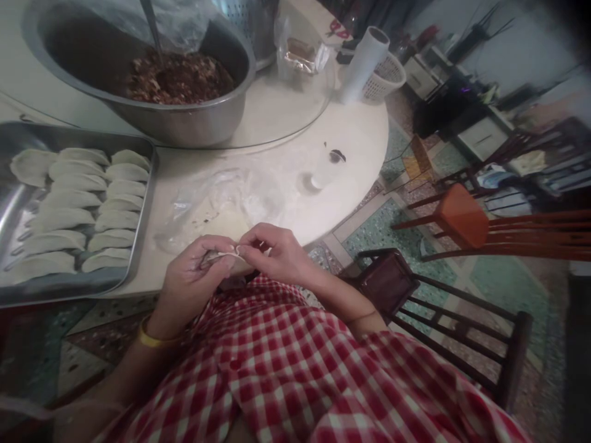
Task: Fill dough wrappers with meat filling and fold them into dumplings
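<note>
My left hand (191,277) and my right hand (277,252) meet at the table's near edge, both pinching one dumpling (226,253) along its top seam. The dumpling is pale dough, mostly hidden by my fingers. A yellow band circles my left wrist. Just beyond my hands a stack of round wrappers (226,223) lies on clear plastic. To the left a metal tray (138,246) holds several folded dumplings (83,209) in two rows. A big steel bowl (194,120) of dark minced filling (180,77) stands behind, with a utensil handle sticking up from it.
The round white table (351,141) carries a glass turntable, a white roll (364,61), a small basket and a bagged item at the back. Dark wooden chairs (438,307) and an orange stool (462,215) stand on the patterned floor to the right.
</note>
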A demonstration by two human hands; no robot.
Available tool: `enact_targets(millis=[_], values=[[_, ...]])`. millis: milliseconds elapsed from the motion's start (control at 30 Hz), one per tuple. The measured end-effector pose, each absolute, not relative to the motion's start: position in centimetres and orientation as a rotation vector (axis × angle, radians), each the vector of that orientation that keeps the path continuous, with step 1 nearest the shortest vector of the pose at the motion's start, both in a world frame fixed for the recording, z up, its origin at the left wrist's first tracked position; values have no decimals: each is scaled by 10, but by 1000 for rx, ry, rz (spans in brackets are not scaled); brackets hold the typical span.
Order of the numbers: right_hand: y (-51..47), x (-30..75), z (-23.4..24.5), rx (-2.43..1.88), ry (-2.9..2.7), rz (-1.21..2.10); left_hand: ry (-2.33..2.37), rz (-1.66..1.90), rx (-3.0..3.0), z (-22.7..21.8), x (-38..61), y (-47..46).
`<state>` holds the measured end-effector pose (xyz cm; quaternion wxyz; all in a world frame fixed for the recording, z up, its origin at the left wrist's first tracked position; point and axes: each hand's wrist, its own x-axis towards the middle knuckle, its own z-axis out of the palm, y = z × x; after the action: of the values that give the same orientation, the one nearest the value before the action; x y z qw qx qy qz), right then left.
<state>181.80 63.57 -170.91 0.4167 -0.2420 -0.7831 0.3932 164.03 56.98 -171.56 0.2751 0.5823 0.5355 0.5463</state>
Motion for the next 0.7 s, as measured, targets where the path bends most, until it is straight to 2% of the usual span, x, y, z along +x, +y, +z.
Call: enact_targets(millis=[200, 467, 700], values=[[635, 1816, -1710, -480, -2014, 864, 1514, 1493, 1634, -1713, 1642, 568], [639, 1814, -1708, -566, -1977, 975, 1578, 1453, 1593, -1711, 1639, 569], [640, 1812, -1714, -490, -2004, 804, 1590, 1382, 1687, -1705, 1640, 573]])
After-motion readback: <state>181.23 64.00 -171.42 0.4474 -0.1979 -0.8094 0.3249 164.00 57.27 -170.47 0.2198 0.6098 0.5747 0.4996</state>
